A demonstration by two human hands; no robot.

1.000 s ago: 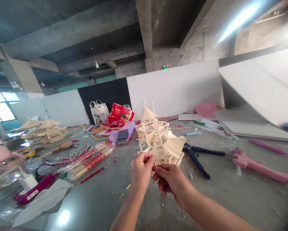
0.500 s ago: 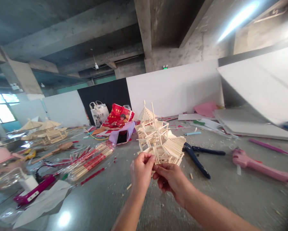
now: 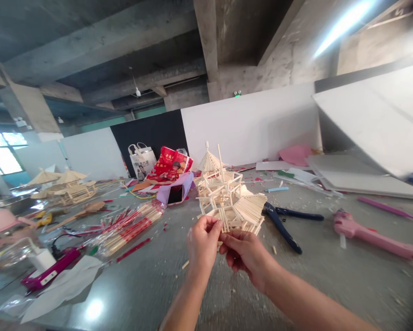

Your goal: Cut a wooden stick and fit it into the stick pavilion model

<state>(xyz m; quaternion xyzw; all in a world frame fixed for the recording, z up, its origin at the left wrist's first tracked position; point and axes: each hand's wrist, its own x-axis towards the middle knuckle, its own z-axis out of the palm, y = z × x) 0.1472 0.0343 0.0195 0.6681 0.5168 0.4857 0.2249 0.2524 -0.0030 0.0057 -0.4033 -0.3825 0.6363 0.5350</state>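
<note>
In front of me stands a pavilion model [image 3: 250, 208] built from thin pale wooden sticks, with a pointed roof at its top and a slatted roof panel on its lower right side. Both hands are at its near lower edge. My left hand [image 3: 203, 243] has thumb and forefinger pinched together. My right hand [image 3: 246, 255] pinches as well, its fingers curled and its tips almost touching the left ones. Whatever lies between the fingertips is too small and too covered to make out. Dark blue pliers [image 3: 284, 230] lie open just right of the model.
A pink glue gun [image 3: 371, 236] and white boards [image 3: 351, 177] lie to the right. Leftward are bundled wooden sticks [image 3: 133, 234], a phone [image 3: 175, 195] in a purple holder and a purple power strip [image 3: 51, 271]. More stick models [image 3: 71, 188] stand farther left.
Both hands stay pinched at the same spot on the model. The view has shifted very slightly; nothing else has visibly moved.
</note>
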